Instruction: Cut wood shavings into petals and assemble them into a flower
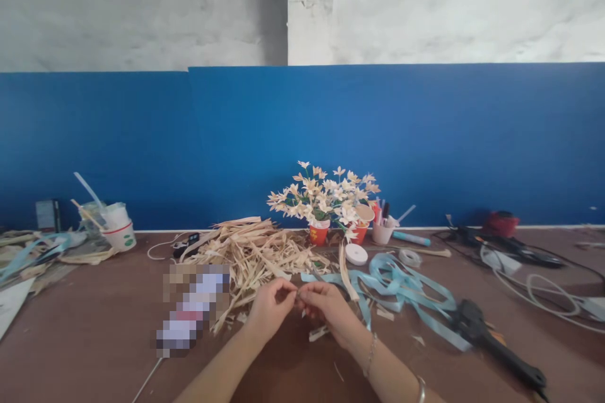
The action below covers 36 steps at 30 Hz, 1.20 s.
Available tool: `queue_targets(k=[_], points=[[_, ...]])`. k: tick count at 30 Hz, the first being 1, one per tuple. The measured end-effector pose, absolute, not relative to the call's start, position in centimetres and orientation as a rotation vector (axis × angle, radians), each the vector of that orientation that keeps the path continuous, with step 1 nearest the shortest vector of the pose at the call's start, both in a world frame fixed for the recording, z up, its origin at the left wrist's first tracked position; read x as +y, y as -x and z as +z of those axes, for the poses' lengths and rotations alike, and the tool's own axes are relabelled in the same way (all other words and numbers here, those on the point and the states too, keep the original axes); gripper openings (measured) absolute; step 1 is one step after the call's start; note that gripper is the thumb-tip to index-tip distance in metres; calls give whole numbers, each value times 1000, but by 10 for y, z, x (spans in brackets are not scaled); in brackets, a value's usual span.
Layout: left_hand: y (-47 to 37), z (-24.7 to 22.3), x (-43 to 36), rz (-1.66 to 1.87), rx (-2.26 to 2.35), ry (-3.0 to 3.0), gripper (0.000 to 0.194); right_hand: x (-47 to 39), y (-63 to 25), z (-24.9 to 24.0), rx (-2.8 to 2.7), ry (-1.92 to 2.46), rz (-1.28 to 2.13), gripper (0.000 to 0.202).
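Both hands meet at the middle of the table, fingertips pinched close together. My left hand (271, 307) is closed, thumb against forefinger. My right hand (326, 305) is closed the same way, its fingertips touching or almost touching the left ones. Whatever small thing sits between the fingertips is too small to make out. Just beyond the hands spreads a heap of dry, straw-coloured husk strips (250, 255). A light blue ribbon (397, 286) lies in loose loops to the right of my right hand. Small husk scraps (318, 333) lie beneath the fingers.
Behind the heap, pale handmade flowers (324, 195) stand in a red cup (318, 234). A white tape roll (356, 254) lies nearby. A black-handled tool (501, 343) rests at right, near white cables (534, 289). At left are a blurred-out object (193, 312) and a white cup (120, 236).
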<state>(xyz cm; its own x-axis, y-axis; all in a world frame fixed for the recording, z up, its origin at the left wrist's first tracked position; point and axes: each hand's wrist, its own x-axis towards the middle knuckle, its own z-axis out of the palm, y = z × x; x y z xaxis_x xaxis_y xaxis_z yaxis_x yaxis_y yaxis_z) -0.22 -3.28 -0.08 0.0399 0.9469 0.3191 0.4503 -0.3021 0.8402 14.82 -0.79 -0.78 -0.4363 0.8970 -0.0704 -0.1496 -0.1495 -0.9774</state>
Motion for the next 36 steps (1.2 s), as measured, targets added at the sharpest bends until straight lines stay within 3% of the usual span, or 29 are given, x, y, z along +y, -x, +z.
queue_targets(k=[10, 16, 21, 27, 36], points=[[3, -9, -32, 1241, 1532, -1967, 16, -5, -142, -13, -1443, 995, 1465, 25], [2, -10, -30, 1190, 1620, -1908, 13, -11, -143, -13, -1789, 1038, 939, 11], [0, -14, -27, 1103, 1566, -1777, 9, -16, -147, -9, -2086, 894, 588, 28], [3, -7, -30, 1018, 1727, -1911, 9, -14, -148, -13, -2228, 903, 276, 25], [10, -11, -23, 1122, 1562, -1711, 5, -13, -150, -10, -2018, 928, 555, 36]])
